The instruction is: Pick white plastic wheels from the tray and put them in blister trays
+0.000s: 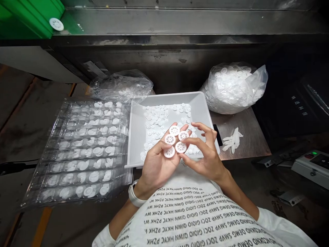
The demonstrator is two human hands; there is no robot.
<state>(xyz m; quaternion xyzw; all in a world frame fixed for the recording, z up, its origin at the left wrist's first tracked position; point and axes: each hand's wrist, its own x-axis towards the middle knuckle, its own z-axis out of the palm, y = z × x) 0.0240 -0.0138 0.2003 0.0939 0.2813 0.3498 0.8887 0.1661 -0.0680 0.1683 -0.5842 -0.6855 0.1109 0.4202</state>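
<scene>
My left hand (160,161) is turned palm up under the tray's near side, holding several white spoked plastic wheels (170,139). Its thumb rests on the lowest wheels. With thumb and forefinger, my right hand (207,156) pinches one white spoked wheel (181,147) at the edge of that group; its other fingers are raised and bent. Both hands are over the near part of a grey plastic tray (168,99). Inside the tray lie many small white wheels (155,115), scattered and in clusters.
To the left, a clear blister tray (87,137) holds rows of white parts. A clear bag (122,85) and a fuller bag of white parts (233,87) stand behind. White finger cots (232,140) lie right. One wheel (56,24) leans on a green bin (31,17).
</scene>
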